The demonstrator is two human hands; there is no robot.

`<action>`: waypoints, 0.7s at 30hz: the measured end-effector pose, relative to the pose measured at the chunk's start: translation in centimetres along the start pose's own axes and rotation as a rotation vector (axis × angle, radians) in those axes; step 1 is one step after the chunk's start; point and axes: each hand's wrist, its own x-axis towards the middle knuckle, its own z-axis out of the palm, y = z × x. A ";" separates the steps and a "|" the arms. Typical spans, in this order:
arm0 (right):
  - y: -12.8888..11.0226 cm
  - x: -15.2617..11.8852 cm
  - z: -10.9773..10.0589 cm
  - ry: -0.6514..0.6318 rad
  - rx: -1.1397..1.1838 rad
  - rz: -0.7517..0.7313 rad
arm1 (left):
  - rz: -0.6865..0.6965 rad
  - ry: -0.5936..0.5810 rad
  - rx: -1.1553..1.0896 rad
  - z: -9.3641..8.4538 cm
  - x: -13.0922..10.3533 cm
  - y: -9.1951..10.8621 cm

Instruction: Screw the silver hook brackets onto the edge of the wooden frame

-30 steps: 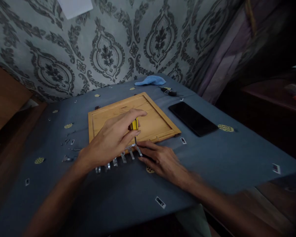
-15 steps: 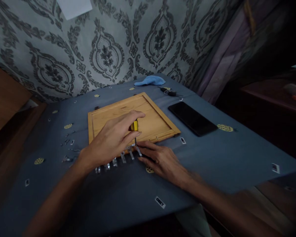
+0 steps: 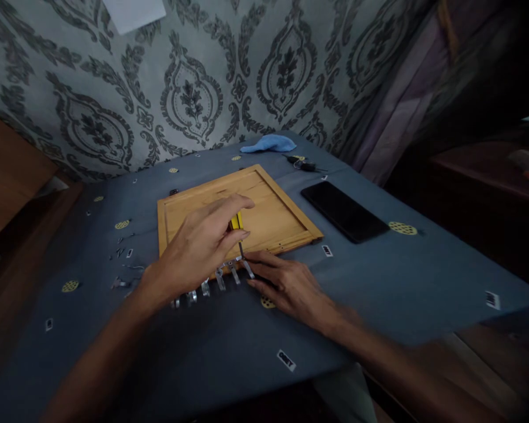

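Note:
My left hand (image 3: 203, 235) is wrapped around the yellow handle of a screwdriver (image 3: 237, 222), whose shaft points down at the near edge of a framed wooden board (image 3: 264, 200). Several silver metal hooks (image 3: 220, 279) are lined up along that edge, jutting out over the cloth. At the screwdriver's tip, the fingers of my right hand (image 3: 291, 288) close on the rightmost metal hook (image 3: 248, 269), steadying it against the board. The palm side of my left hand is hidden.
A blue patterned cloth (image 3: 357, 294) covers the table. Right of the board lies a black phone (image 3: 344, 211); behind are keys (image 3: 306, 165) and a blue rag (image 3: 268, 144). Loose screws (image 3: 120, 252) and spare metal hooks (image 3: 122, 283) lie at the left. A patterned wall (image 3: 238, 59) rises behind.
My left hand and the screwdriver handle have shifted slightly left, tilting the screwdriver a little. My right hand stays in place at the hook.

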 end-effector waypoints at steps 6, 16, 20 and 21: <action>0.0 0.0 0.0 0.004 -0.010 -0.008 | -0.023 -0.052 -0.012 -0.4 0.0 0.1; -0.2 0.0 -0.1 -0.003 0.023 0.010 | 0.043 -0.022 -0.053 0.0 0.0 0.3; -0.2 0.0 -0.1 -0.007 0.034 0.008 | 0.062 -0.077 -0.099 -0.4 0.0 0.1; -0.2 0.0 -0.1 -0.004 0.030 0.007 | 0.066 -0.084 -0.111 -0.5 -0.1 0.1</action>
